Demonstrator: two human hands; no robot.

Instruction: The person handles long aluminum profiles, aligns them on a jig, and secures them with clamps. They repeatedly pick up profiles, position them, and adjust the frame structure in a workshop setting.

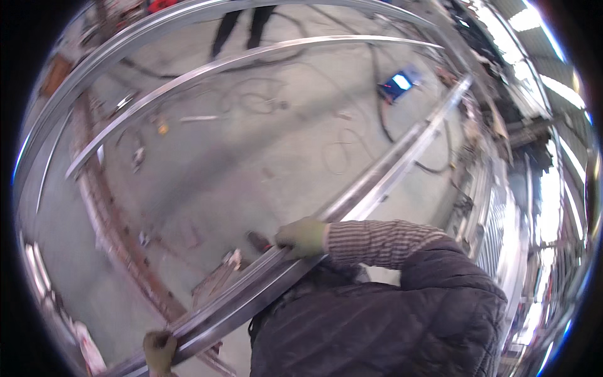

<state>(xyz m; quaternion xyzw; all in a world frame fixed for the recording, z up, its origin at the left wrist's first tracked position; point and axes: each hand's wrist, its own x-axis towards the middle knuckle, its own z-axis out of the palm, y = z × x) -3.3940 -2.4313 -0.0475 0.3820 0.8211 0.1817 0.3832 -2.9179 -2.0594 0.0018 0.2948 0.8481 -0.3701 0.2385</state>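
A long grey metal channel slants from the lower left to the upper right in front of me. My right hand, in a green work glove below a striped sleeve, is closed over its upper edge near my body. Farther down the channel, at the lower left, my left hand in a similar glove curls round the edge. The left forearm is mostly out of the picture. Under the channel near my left hand, a rusty brown beam runs away from me.
Another long narrow metal strip and a wider metal rail lie farther off. A blue box with a lit screen stands on the floor among cables. Another person's legs show at the top. Metal stock lies on the right.
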